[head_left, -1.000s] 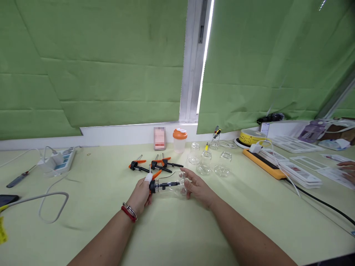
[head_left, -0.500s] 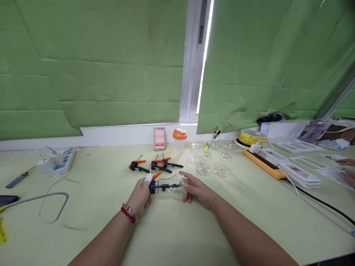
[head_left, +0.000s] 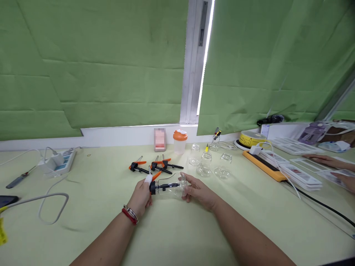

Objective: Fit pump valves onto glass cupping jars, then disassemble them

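My left hand (head_left: 142,194) is closed round a pump head (head_left: 152,187) with a black collar, a white part and an orange lever. The pump's black stem lies inside a clear glass bottle (head_left: 170,184), which is held on its side above the table. At the bottle's wide right end, my right hand (head_left: 196,190) grips the glass. Behind my hands lie three more orange and black pump heads (head_left: 137,167). Several clear glass bottles (head_left: 203,164) stand to the right of them.
An orange-lidded cup (head_left: 179,142) and a pink-screened device (head_left: 159,140) stand by the wall. A power strip (head_left: 65,162) and cables are at left. An orange-edged power strip (head_left: 263,166) and stacked white cards (head_left: 302,177) are at right, near another person's hands (head_left: 330,162).
My hands and the bottle have barely moved, though the stem tilts slightly more inside the glass. At the far right, the other person's hands reach further in over the cards.
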`<state>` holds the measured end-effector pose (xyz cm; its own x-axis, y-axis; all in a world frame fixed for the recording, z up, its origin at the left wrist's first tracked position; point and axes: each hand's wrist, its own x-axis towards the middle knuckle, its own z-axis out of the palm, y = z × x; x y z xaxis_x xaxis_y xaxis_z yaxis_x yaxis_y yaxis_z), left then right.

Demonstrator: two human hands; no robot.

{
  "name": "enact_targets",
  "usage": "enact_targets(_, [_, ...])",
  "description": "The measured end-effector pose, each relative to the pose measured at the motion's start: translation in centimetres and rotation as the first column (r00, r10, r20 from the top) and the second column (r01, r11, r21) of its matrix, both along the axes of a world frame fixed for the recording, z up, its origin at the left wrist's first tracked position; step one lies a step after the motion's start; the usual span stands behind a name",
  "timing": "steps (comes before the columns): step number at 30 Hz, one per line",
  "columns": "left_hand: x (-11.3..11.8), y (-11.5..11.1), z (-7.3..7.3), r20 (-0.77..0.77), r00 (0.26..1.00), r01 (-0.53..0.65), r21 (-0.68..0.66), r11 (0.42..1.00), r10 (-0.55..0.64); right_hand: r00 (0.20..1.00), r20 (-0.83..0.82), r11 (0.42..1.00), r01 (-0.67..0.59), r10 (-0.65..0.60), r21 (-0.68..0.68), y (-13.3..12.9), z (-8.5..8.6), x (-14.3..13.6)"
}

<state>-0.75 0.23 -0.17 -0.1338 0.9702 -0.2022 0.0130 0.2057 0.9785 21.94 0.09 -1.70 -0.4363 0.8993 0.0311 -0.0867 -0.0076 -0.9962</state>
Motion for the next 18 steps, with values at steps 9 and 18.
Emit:
enact_targets(9, [0.04, -0.20, 0.13, 0.007, 1.000, -0.001, -0.001, 1.000, 0.001, 1.000, -0.004, 1.000, 0.003, -0.003, 0.000, -0.12, 0.47, -0.04])
enact_targets(18, [0.13, -0.29, 0.00, 0.004, 1.000, -0.002, -0.001, 1.000, 0.002, 0.999, 0.030, 0.999, 0.040, -0.040, -0.017, 0.53, -0.51, -0.15])
